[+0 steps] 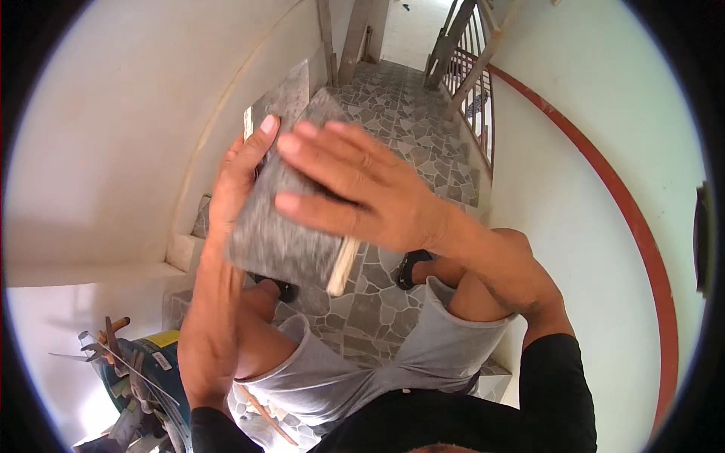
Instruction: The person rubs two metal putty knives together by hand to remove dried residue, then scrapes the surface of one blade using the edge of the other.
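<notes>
My left hand (241,170) grips the left side of a grey, mottled flat board (283,243), with the thumb on its upper face. The board is tilted in front of me and blurred. A pale wooden strip (343,267) shows along its lower right edge. Over the board's right side lies my right hand (362,187), palm down and fingers apart, blurred at the fingertips. It covers part of the face; whether it presses on the board or hovers just above cannot be told.
Stone-patterned tiles (374,289) cover the floor and steps ahead. A dark teal container (167,362) with several tools stands at lower left, near a wooden stick (266,413). A metal railing (467,79) stands at upper right. A reddish-brown band (617,187) curves along the right wall.
</notes>
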`<state>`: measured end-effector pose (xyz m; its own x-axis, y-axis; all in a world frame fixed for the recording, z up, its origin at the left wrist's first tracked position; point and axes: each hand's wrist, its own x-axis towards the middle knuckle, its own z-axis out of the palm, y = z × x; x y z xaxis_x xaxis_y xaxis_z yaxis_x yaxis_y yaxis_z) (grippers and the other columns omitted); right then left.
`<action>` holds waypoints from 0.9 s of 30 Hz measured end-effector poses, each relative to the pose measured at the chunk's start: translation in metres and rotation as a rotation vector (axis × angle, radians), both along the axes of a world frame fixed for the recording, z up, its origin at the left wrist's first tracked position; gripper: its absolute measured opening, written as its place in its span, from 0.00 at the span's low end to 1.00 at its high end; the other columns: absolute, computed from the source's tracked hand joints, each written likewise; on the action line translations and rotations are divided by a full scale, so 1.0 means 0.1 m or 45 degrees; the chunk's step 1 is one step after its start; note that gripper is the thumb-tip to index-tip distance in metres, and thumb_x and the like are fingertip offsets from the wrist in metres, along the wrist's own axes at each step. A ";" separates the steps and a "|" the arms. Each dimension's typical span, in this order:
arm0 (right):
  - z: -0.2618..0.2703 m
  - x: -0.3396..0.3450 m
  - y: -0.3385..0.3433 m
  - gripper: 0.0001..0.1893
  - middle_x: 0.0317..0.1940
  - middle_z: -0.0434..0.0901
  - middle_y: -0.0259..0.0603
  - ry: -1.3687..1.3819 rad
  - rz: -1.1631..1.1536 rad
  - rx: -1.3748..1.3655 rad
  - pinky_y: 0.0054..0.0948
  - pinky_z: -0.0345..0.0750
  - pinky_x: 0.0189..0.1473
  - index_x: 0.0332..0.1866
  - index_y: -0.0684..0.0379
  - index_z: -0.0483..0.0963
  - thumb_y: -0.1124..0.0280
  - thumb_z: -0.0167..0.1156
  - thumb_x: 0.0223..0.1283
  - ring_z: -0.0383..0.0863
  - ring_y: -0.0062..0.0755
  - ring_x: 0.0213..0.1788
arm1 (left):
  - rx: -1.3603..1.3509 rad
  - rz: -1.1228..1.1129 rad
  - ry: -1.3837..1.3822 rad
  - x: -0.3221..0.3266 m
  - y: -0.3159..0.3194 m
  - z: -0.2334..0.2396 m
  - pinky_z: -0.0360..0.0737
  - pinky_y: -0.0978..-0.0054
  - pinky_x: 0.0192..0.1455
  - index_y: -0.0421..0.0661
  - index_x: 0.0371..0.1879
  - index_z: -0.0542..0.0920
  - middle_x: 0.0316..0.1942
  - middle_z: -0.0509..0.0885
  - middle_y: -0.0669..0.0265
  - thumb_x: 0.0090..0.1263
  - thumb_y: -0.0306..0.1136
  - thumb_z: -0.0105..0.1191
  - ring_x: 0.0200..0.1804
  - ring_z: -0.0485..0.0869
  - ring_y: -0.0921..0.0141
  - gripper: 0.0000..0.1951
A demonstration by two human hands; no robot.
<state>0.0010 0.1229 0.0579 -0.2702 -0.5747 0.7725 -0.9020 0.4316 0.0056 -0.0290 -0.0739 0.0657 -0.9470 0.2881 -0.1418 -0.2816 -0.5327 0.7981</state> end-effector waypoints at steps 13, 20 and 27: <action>-0.03 -0.42 0.19 0.27 0.72 0.67 0.48 -0.001 -0.079 -0.068 0.46 0.68 0.72 0.70 0.51 0.69 0.72 0.53 0.64 0.68 0.48 0.72 | -0.045 -0.021 0.015 0.00 0.08 -0.03 0.83 0.73 0.46 0.43 0.52 0.78 0.44 0.85 0.65 0.75 0.36 0.55 0.42 0.85 0.73 0.12; 0.00 -0.17 0.11 0.26 0.72 0.67 0.50 -0.015 0.095 0.074 0.46 0.69 0.72 0.69 0.57 0.69 0.74 0.55 0.63 0.67 0.48 0.74 | 0.016 -0.032 0.004 0.03 0.02 0.01 0.84 0.74 0.47 0.42 0.53 0.79 0.44 0.86 0.65 0.75 0.37 0.56 0.44 0.86 0.73 0.14; 0.07 -0.10 0.12 0.30 0.70 0.69 0.54 -0.004 0.058 0.086 0.47 0.70 0.71 0.67 0.64 0.69 0.75 0.66 0.56 0.71 0.49 0.71 | 0.037 -0.074 0.080 0.06 0.04 0.03 0.85 0.73 0.48 0.42 0.51 0.79 0.44 0.86 0.64 0.74 0.36 0.57 0.44 0.87 0.73 0.13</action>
